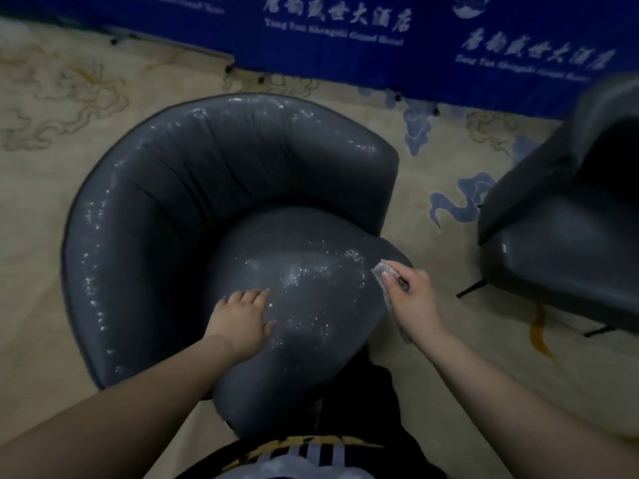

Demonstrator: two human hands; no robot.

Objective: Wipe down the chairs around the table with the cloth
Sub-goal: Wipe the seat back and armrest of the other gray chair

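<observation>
Left hand (242, 314) lies flat and relaxed on the seat cushion of the grey tub chair (193, 188), steadying it; the glossy upholstery looks smooth, slick and padded, likely yielding under pressure. Further right, the right hand (411, 299) pinches a small cloth (384, 271) against the seat's right edge; it looks thin, limp and light, best bunched in the fingers. A second grey chair (567, 243) stands at far right. No containers are in view.

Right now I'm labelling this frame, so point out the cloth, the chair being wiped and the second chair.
cloth (383, 271), head view, on its upper corner beyond the right hand's fingertips.
chair being wiped (242, 160), head view, on its curved backrest.
second chair (567, 243), head view, on its grey side.
</observation>
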